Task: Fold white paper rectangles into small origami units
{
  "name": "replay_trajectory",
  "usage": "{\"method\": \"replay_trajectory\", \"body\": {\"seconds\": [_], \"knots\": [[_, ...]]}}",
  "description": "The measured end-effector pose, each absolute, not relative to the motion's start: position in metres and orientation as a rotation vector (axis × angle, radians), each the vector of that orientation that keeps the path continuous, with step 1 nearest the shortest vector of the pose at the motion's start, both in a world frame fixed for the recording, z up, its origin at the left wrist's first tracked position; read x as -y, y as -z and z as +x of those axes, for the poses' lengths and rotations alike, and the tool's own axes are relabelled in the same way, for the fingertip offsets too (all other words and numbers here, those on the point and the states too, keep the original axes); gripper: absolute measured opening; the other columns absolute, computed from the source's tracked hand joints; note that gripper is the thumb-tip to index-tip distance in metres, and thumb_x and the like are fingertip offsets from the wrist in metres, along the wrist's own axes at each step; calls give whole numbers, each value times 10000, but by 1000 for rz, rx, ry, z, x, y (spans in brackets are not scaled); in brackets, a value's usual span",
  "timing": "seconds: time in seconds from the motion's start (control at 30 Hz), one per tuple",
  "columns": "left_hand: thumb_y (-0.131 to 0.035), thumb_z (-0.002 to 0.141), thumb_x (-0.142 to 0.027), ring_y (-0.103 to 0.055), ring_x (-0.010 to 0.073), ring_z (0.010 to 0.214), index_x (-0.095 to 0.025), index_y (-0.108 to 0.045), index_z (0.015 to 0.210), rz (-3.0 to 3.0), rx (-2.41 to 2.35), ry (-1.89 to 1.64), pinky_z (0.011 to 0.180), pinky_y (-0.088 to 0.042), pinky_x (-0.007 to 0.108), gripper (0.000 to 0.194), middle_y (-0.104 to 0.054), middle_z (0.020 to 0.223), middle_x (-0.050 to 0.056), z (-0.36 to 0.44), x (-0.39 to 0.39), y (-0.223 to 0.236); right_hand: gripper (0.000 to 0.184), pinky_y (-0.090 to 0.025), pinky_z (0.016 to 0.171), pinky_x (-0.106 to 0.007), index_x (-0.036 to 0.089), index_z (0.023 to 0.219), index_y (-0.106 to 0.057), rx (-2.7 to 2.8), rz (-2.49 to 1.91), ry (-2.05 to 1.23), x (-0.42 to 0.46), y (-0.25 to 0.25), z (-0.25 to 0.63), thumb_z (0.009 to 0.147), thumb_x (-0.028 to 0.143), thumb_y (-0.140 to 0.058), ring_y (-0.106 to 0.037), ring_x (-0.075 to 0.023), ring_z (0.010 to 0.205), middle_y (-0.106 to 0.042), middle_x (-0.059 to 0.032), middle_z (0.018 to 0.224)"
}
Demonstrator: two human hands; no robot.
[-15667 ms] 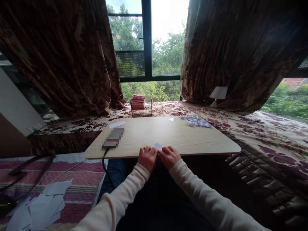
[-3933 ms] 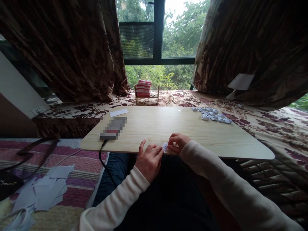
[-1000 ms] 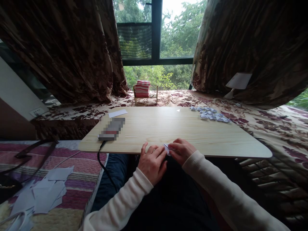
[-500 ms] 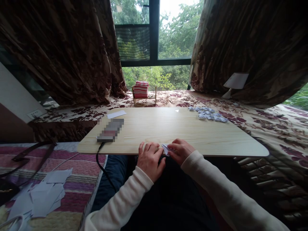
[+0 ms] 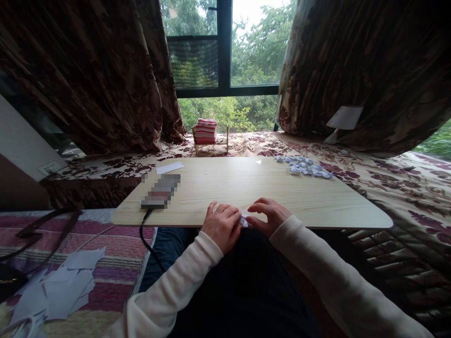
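Dark brown floral fabric curtains (image 5: 84,75) hang beyond the pale, wood-grained, round-cornered surface (image 5: 218,183). Past the surface's far right corner stands a white-shaded lamp (image 5: 344,118). White paper pieces (image 5: 306,168) heap that corner. At its near edge, the left hand (image 5: 221,227) curves over, grip unclear; the right hand (image 5: 274,216) spreads thumb from fingers. Between them sits a small white paper (image 5: 244,219).
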State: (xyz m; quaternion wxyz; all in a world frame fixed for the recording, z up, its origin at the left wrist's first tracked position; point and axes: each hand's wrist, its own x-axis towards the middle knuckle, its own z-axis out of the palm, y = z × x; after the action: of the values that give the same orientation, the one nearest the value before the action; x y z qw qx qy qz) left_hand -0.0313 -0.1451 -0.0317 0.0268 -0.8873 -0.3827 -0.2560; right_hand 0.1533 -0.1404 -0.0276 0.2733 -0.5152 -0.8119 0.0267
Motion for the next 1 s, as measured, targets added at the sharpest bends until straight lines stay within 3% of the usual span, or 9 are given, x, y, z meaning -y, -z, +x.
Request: {"method": "replay_trajectory", "body": {"seconds": [0.17,0.37,0.57,1.0], "knots": [[-489,821,-281,-501,232,931,-179,-605,966,-2620,1307,854,960,-279,493,211,-601,969,68,-26,157,33,179,-434,766,-369,186,797,-686,2191,-1472,-22,147,28,144,714,339,-646,-557,-234,834,-628,-85,861],[-544,792,-275,-496,217,865,-186,-633,906,-2589,1328,911,866,-367,434,169,-588,870,49,-31,155,35,81,-432,770,-325,197,740,-675,2214,-1463,-23,140,31,140,698,266,-668,-541,-198,828,-619,-58,848],[-546,803,-246,-500,199,851,-213,-669,854,-2589,1310,962,842,-373,409,137,-607,850,33,-36,153,37,97,-417,776,-312,212,788,-687,2246,-1423,-14,140,31,140,716,267,-654,-522,-189,839,-612,-51,864],[-481,843,-250,-499,198,834,-227,-668,899,-2600,1165,903,890,-327,434,196,-608,812,30,-40,154,34,105,-412,723,-289,195,705,-675,2344,-1467,-32,144,18,130,759,237,-596,-540,-186,808,-645,-46,854]]}}
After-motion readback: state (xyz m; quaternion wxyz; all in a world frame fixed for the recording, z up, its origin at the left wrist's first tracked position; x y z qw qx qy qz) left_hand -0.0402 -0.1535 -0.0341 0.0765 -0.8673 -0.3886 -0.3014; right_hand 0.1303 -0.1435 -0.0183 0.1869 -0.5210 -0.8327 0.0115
